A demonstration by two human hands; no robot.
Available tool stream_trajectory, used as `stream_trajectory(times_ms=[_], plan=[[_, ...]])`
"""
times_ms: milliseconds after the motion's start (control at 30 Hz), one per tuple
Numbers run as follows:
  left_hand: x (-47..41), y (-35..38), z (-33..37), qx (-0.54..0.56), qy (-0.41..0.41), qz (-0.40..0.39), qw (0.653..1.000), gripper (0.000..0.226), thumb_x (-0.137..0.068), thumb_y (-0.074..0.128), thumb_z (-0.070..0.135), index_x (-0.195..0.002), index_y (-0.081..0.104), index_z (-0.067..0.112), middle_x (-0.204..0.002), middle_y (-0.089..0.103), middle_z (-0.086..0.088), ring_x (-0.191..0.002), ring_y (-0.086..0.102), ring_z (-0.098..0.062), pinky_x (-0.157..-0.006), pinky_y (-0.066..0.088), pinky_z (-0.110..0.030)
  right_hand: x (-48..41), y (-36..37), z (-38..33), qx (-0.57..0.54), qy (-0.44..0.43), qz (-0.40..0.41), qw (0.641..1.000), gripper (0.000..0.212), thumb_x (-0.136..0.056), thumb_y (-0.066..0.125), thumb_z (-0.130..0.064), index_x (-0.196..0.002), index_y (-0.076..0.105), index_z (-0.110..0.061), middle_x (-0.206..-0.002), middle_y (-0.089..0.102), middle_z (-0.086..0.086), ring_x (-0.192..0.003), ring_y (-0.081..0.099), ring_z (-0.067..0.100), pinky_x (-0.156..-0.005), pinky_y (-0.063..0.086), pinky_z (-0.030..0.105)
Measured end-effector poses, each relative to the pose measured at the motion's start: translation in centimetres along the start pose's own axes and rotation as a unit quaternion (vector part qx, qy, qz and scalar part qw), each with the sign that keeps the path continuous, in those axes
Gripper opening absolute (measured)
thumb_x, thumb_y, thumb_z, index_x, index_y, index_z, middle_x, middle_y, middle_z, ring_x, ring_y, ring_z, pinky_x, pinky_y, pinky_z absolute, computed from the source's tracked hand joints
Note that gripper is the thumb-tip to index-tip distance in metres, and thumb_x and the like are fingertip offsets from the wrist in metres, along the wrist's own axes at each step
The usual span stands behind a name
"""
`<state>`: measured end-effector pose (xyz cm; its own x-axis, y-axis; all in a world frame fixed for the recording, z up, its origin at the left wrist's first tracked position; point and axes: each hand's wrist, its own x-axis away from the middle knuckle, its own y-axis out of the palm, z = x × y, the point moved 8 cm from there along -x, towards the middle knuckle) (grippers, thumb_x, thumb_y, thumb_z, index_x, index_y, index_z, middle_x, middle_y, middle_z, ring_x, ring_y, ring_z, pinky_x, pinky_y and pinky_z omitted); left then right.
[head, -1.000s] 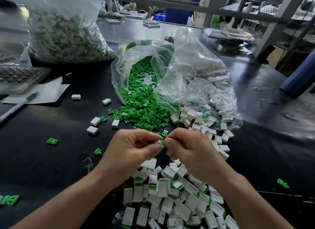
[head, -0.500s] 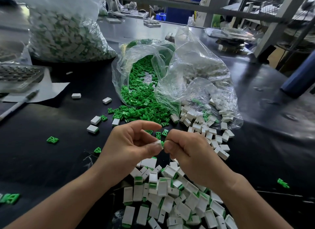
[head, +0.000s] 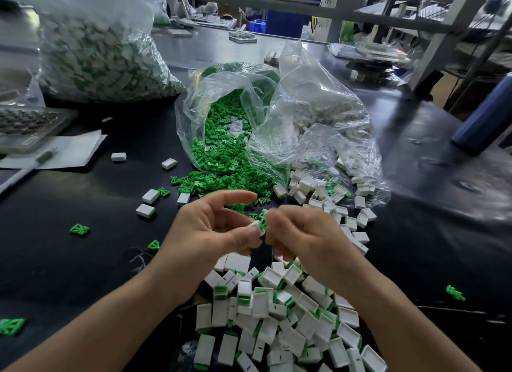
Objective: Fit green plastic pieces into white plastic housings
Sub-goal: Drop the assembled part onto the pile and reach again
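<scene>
Head view: green piece more visible

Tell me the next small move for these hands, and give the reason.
Probably press the green piece the rest of the way into the white housing. The left hand pinches the housing, the right hand holds the green piece against its end, and much of the green shows outside it, so it does not look seated yet.

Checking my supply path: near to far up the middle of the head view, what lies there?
Pile of fitted housings → left hand pinching a housing, right hand pinching green piece → loose green pieces → green-piece bag.
</scene>
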<state>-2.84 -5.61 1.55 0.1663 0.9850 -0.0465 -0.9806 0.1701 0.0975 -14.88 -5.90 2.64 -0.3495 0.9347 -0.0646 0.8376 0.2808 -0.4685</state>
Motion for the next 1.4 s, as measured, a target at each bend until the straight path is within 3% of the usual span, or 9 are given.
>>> stream_trajectory(times_ms=[167,400,633,733,967,1067,1167,1267,1400], plan=[[0.1,0.2,-0.2,0.045,0.004,-0.004,0.999,0.05,-0.049,0.074,0.018,-0.098,0.066,0.016,-0.074,0.071,-0.009,-0.067,0.068,-0.016,-0.06,0.052,-0.018,0.3,2.3,1.5,-0.278,0.151,-0.083,0.945,0.055,-0.073,0.034,-0.058,-0.072,0.063,-0.01,-0.067,0.065,0.004,-0.057,0.057,0.012,-0.051,0.039,0.021],[0.1,0.2,-0.2,0.088,0.009,-0.014,0.996,0.042,-0.05,0.075,0.015,-0.092,0.07,0.016,-0.073,0.07,-0.011,-0.062,0.067,-0.015,-0.054,0.051,-0.02,1.2,5.1,0.4,-0.41,0.21,-0.172,0.871,0.048,-0.074,0.036,-0.051,-0.069,0.058,-0.009,-0.062,0.059,0.004,-0.052,0.053,0.011,-0.05,0.04,0.019],[0.1,0.2,-0.6,0.088,0.012,-0.006,0.996,0.046,-0.059,0.08,-0.001,-0.101,0.065,0.011,-0.071,0.068,-0.014,-0.053,0.062,-0.018,-0.054,0.05,-0.024,1.2,4.7,0.6,-0.411,0.224,-0.126,0.875,0.037,-0.07,0.04,-0.046,-0.071,0.047,-0.009,-0.052,0.046,-0.001,-0.045,0.038,0.008,-0.044,0.032,0.017],[0.2,0.1,-0.7,0.1,0.009,0.001,0.995,0.043,-0.059,0.07,0.002,-0.101,0.065,0.011,-0.069,0.068,-0.01,-0.055,0.063,-0.017,-0.055,0.051,-0.024,1.2,4.6,0.5,-0.41,0.222,-0.12,0.876,0.035,-0.07,0.04,-0.045,-0.07,0.046,-0.01,-0.051,0.044,-0.001,-0.046,0.036,0.008,-0.045,0.03,0.018],[0.2,0.1,-0.8,0.12,0.0,0.01,0.993,0.042,-0.05,0.076,0.014,-0.092,0.072,0.016,-0.07,0.07,-0.01,-0.064,0.067,-0.018,-0.061,0.053,-0.023,1.2,4.9,0.6,-0.424,0.201,-0.121,0.874,0.034,-0.074,0.043,-0.042,-0.079,0.048,-0.009,-0.052,0.042,-0.004,-0.047,0.035,0.007,-0.046,0.031,0.016],[0.1,0.2,-0.8,0.119,-0.002,0.007,0.993,0.041,-0.056,0.073,0.007,-0.097,0.069,0.014,-0.07,0.07,-0.01,-0.06,0.066,-0.018,-0.057,0.052,-0.023,1.1,5.2,0.7,-0.416,0.203,-0.142,0.875,0.043,-0.074,0.042,-0.047,-0.085,0.054,-0.007,-0.053,0.044,-0.005,-0.047,0.037,0.006,-0.047,0.032,0.017],[0.1,0.2,-0.6,0.132,0.005,0.009,0.991,0.048,-0.057,0.072,0.008,-0.103,0.063,0.014,-0.069,0.07,-0.01,-0.052,0.062,-0.019,-0.051,0.051,-0.025,1.2,5.3,0.6,-0.435,0.211,-0.171,0.858,0.069,-0.073,0.037,-0.052,-0.111,0.057,0.001,-0.058,0.047,-0.003,-0.049,0.041,0.007,-0.051,0.032,0.019],[0.2,0.2,-0.4,0.128,0.018,0.012,0.992,0.05,-0.054,0.075,0.015,-0.103,0.063,0.018,-0.072,0.071,-0.009,-0.058,0.065,-0.019,-0.054,0.052,-0.025,1.1,4.9,0.5,-0.428,0.207,-0.156,0.866,0.04,-0.072,0.041,-0.046,-0.082,0.052,-0.009,-0.059,0.049,-0.003,-0.048,0.043,0.006,-0.049,0.034,0.017],[0.3,0.2,-0.2,0.118,0.028,0.005,0.993,0.053,-0.055,0.075,0.018,-0.106,0.062,0.015,-0.075,0.071,-0.01,-0.061,0.067,-0.022,-0.055,0.053,-0.026,0.9,4.2,0.7,-0.371,0.178,-0.132,0.902,0.034,-0.074,0.044,-0.043,-0.076,0.05,-0.01,-0.056,0.049,-0.003,-0.048,0.041,0.006,-0.049,0.028,0.02]])
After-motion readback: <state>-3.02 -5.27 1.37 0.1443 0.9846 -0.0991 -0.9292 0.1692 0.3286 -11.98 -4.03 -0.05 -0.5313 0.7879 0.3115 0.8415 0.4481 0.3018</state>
